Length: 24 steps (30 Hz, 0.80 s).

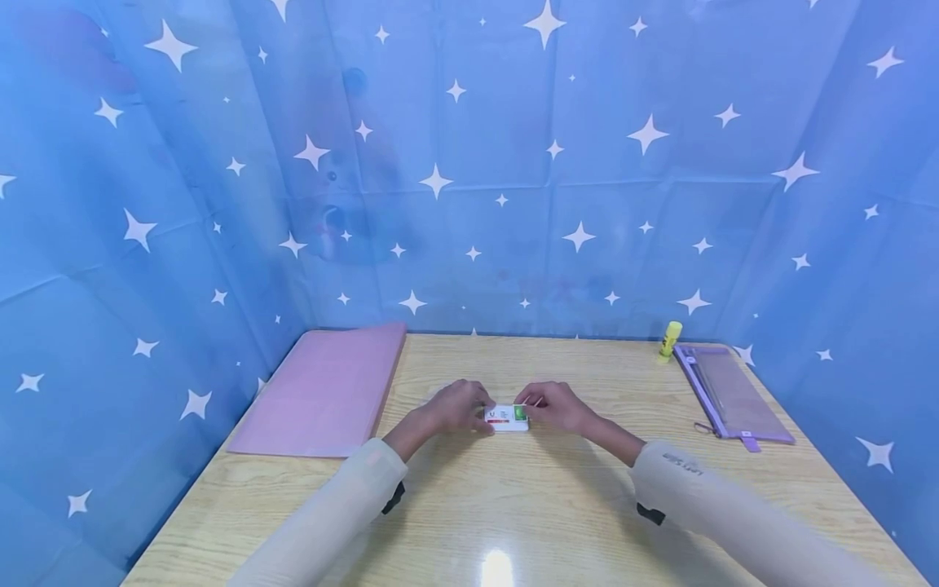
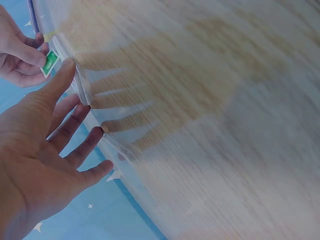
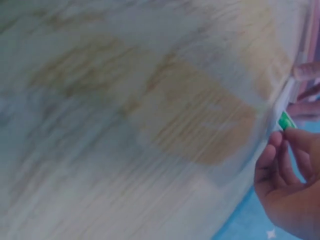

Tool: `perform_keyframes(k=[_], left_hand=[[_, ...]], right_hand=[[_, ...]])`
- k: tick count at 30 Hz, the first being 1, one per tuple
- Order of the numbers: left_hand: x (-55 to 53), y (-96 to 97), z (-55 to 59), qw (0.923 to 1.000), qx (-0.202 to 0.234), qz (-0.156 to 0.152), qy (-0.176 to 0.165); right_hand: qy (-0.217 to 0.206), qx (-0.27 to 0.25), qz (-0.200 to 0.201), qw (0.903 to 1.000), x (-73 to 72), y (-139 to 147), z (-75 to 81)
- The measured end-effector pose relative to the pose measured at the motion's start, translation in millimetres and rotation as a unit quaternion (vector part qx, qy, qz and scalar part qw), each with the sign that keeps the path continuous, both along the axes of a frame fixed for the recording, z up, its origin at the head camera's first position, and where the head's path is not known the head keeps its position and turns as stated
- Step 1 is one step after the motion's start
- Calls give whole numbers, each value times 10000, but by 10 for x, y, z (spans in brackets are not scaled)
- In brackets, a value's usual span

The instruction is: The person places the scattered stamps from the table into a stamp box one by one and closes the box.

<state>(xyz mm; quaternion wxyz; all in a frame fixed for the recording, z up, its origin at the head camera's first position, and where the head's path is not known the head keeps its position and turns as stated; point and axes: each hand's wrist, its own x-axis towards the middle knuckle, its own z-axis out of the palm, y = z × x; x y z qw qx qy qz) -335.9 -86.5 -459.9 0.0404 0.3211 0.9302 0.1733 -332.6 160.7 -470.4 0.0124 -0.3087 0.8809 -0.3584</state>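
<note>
A flat white card stack (image 1: 501,425) lies near the middle of the table, with a large letter and a red band printed on its top. My left hand (image 1: 458,405) grips the stack's left side, thumb against one edge and fingertips against another. From the left wrist view, the stack (image 2: 78,82) appears almost edge-on, beside the thumb of the left hand (image 2: 47,135). Between thumb and fingers, my right hand (image 1: 561,406) pinches a small green card (image 1: 520,412) over the stack's right end. White borders frame this green card (image 3: 285,121) in the right wrist view.
On the left of the table lies a large pink folder (image 1: 323,395). A yellow glue stick (image 1: 670,339) stands at the back right, beside a purple mesh zip pouch (image 1: 741,395). Behind and at both sides hangs a blue curtain (image 1: 499,220) with white stars.
</note>
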Motion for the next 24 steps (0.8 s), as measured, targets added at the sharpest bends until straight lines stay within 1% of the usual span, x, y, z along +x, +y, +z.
perform_keyframes(k=[5,11,18,24], left_hand=[[3,-3,0,10000,-10,6,15],[-6,-5,-8,10000,68,15,33],[-15,-7,-25,10000,77,5,15],[-14,0,-17,10000,1,-5,65]], right_hand=[[128,90,-208,9997,-8,-37,-77],[193,148,-350,9991,3,-64,-106],[336,80,-302,9989,16,-65,-133],[281,164,-332,9989,-11,-47,-155]])
